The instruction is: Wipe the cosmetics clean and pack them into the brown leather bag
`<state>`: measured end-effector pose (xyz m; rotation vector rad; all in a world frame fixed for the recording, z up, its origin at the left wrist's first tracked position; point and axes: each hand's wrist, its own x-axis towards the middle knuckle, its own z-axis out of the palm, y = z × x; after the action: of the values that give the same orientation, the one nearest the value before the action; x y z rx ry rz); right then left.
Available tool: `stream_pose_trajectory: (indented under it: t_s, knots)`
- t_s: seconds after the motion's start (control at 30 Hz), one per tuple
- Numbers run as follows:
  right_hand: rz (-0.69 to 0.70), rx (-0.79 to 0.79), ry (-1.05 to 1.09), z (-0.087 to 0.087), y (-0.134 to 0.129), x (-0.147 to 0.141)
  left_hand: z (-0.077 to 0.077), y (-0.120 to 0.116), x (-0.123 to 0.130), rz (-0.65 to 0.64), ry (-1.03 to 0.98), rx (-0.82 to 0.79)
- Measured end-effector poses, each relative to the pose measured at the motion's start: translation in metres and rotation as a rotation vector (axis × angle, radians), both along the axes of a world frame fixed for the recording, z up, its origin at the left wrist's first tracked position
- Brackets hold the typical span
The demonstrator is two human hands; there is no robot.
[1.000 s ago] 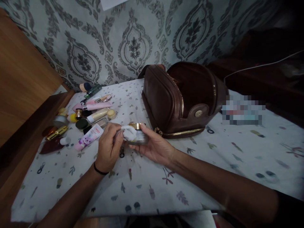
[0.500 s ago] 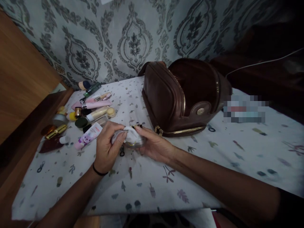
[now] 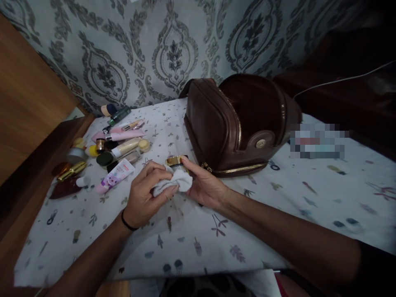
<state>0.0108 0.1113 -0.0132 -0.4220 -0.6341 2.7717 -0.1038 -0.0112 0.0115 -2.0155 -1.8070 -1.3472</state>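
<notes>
My left hand (image 3: pixel 147 194) pinches a crumpled white cloth (image 3: pixel 177 181) between thumb and fingers, a black band round its wrist. Pressed against the cloth is a small container with a shiny gold cap (image 3: pixel 174 160), probably a cosmetic bottle. My right hand (image 3: pixel 206 183) grips that container, its thumb lying by the cap; the cloth and fingers hide most of the body. Both hands are held above the patterned tablecloth (image 3: pixel 198 231), just in front of an unzipped brown leather bag (image 3: pixel 213 128).
Cosmetics lie at the left: a white-and-purple tube (image 3: pixel 116 176), a pink tube (image 3: pixel 123 134), a gold tube (image 3: pixel 71 171), a dark red bottle (image 3: pixel 66 187) and several others. A blurred-out item (image 3: pixel 318 141) lies right of the bag. A patterned wall (image 3: pixel 175 53) stands behind.
The cloth has shifted toward me and shows more fully, bunched under my left fingers. The container's gold cap has come into clearer view above it. The bag and cosmetics stay in place.
</notes>
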Motion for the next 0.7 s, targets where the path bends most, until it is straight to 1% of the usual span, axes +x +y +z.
stream_pose_trajectory:
  t_s: [0.17, 0.33, 0.4, 0.53, 0.7]
  knots:
    - [0.077, 0.037, 0.020, 0.002, 0.001, 0.001, -0.001, 0.001, -0.006, 0.158, -0.035, 0.018]
    - [0.080, 0.004, 0.042, 0.000, 0.002, 0.001, -0.003, 0.001, -0.010, 0.238, -0.059, 0.050]
    - [0.080, 0.000, 0.031, 0.000, 0.002, 0.001, -0.003, 0.001, -0.010, 0.224, -0.049, 0.048]
    - [0.075, -0.006, 0.004, 0.001, 0.002, 0.002, -0.001, 0.001, -0.010, 0.144, 0.001, 0.028]
    - [0.053, 0.006, -0.013, 0.002, 0.001, 0.003, -0.001, 0.001, -0.012, 0.073, 0.002, 0.001]
